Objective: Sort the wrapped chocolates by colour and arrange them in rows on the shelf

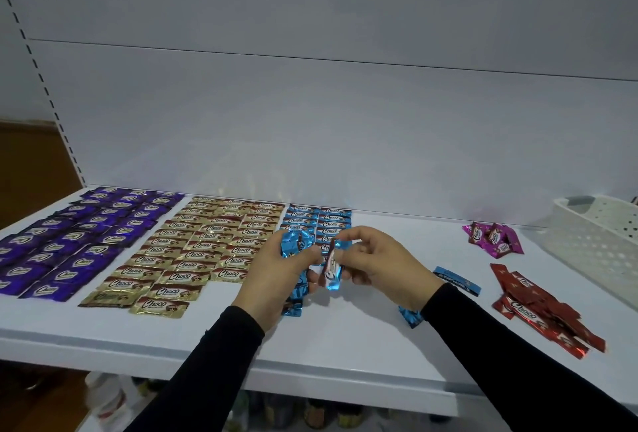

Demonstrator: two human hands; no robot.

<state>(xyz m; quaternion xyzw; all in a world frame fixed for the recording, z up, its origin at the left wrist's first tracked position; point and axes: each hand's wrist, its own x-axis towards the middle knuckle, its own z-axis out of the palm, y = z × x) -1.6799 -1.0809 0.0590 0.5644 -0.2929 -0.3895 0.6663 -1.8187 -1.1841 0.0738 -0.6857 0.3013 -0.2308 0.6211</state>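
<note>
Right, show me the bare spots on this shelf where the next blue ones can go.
Bare shelf lies between the blue rows and the pink pile, back to the wall. The front strip below the gold rows is free too. Crowded: the left, filled by purple rows and gold, and the right, with the red pile and white basket.
</note>
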